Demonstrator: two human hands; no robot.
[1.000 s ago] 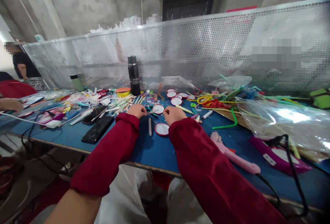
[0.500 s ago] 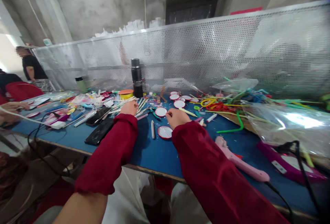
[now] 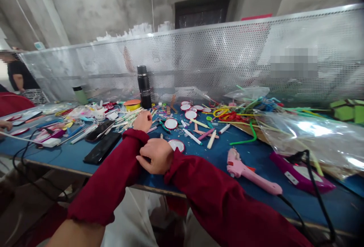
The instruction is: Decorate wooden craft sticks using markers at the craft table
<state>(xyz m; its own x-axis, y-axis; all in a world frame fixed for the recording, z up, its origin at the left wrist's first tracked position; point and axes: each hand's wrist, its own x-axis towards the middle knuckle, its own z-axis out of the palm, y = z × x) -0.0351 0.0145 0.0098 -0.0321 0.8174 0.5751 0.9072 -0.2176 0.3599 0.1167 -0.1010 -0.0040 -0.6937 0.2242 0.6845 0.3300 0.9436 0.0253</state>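
Note:
My left hand point(image 3: 143, 121) rests in a loose fist on the blue table point(image 3: 199, 163), beside a pile of light sticks point(image 3: 129, 117) and a small round red-rimmed disc point(image 3: 171, 123). My right hand point(image 3: 156, 156) has come across and pinches the dark red left sleeve point(image 3: 125, 163) near the wrist. Just beyond the right hand lies another red-rimmed disc point(image 3: 176, 145), partly hidden by it. Both arms wear dark red sleeves.
A pink glue gun point(image 3: 250, 172) with a black cord lies to the right. Two black phones point(image 3: 101, 140) lie at left. A black flask point(image 3: 144, 87) stands before a perforated metal screen point(image 3: 227, 57). Coloured straws, plastic bags point(image 3: 309, 133) and another person's hand point(image 3: 4, 125) are around.
My right hand has pulled back from the discs and crossed over to grip my left sleeve. The left hand has closed and stayed by the sticks. The camera has shifted a little.

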